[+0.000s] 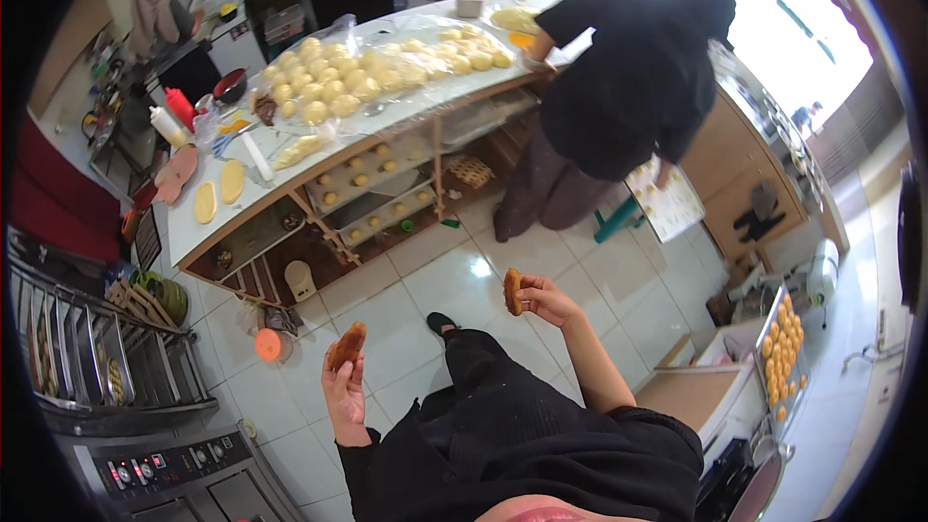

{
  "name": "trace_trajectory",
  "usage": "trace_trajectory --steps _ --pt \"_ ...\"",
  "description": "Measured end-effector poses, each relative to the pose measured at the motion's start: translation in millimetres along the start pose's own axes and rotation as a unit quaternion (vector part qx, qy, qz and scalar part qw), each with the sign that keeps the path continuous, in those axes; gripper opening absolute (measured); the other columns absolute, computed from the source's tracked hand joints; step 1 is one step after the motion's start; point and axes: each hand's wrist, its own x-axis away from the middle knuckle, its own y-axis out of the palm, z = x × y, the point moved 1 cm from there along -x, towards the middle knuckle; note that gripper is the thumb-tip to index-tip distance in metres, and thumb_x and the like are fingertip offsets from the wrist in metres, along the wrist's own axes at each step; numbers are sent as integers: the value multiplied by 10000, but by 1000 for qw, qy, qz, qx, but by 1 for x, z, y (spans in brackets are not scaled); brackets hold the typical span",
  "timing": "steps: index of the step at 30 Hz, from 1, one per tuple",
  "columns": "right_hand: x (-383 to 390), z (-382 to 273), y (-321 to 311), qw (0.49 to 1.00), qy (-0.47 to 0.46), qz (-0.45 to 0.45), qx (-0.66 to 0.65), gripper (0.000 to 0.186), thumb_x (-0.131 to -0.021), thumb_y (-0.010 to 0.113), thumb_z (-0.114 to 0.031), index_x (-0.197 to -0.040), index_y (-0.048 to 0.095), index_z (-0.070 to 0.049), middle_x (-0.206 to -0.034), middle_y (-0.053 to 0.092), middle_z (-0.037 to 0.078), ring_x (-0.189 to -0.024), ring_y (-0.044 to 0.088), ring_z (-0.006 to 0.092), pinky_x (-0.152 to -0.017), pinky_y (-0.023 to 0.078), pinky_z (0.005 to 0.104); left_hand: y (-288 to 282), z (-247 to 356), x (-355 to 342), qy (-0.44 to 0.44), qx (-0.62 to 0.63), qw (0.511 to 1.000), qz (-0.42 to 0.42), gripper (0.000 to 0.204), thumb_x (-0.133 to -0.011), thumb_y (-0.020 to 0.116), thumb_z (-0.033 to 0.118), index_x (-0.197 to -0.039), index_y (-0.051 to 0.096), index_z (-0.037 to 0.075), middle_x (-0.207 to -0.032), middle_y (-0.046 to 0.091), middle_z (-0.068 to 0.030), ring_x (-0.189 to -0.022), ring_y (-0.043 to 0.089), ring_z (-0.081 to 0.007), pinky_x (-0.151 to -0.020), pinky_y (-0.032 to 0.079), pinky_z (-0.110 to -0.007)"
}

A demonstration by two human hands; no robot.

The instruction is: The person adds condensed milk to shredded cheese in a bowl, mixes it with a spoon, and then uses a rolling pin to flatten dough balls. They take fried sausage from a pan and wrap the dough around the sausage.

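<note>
In my left hand [345, 394] is a long golden-brown bread roll [347, 344], its upper end pointing up past my fingers. My right hand [549, 302] pinches a second browned bread roll [510, 290] between thumb and fingers, held nearly upright. Both hands are raised in front of my body, well apart, over the tiled floor. Beyond them runs a long worktable [266, 198] with many pale dough balls [333, 87] under clear plastic. Two flat oval dough pieces [232, 181] lie at its near left end.
A co-worker in black [628, 77] bends over the table's right end, one hand at a tray [669, 201]. An oven [184, 483] and a tray rack [106, 348] stand on the left. At right is a tray of browned buns [783, 353]. An orange-lidded container [271, 345] sits on the floor.
</note>
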Motion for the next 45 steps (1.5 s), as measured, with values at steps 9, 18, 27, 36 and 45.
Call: trace_trajectory --steps 9,18,27,36,45 --pt "-213 -49 30 992 52 -80 80 297 -764 602 -105 -1046 536 -40 -891 583 21 -821 565 116 -727 462 274 -21 66 -121 163 76 978 105 347 -801 518 -14 -1139 446 -46 -1040 566 -117 -898 586 -176 -804 506 -219" --pt "-391 -69 130 948 62 -228 212 272 -760 628 -81 -1014 560 -9 -795 589 16 -708 549 74 -651 443 217 -48 127 -182 234 100 935 246 419 -791 514 -16 -1191 390 -31 -1082 527 -107 -902 571 -149 -788 491 -194" --pt "-534 -49 324 832 -158 -228 480 275 -686 647 -75 -948 609 -3 -781 630 65 -681 581 111 -634 469 234 -161 203 -214 278 118 904 304 403 -799 521 -5 -1186 408 -26 -1103 519 -114 -938 559 -160 -832 476 -217" --pt "-700 13 418 674 -300 -126 663 297 -600 591 -107 -888 617 -36 -822 590 128 -746 582 275 -683 472 345 -272 334 -290 285 37 927 242 342 -825 500 11 -1153 433 -56 -1115 522 -103 -960 543 -159 -871 452 -233" --pt "-712 25 405 641 -224 -86 730 315 -614 585 -119 -925 608 -67 -870 575 118 -873 533 289 -777 439 380 -322 386 -370 215 39 951 221 380 -803 524 18 -1165 426 -45 -1102 529 -114 -973 545 -164 -842 461 -217"
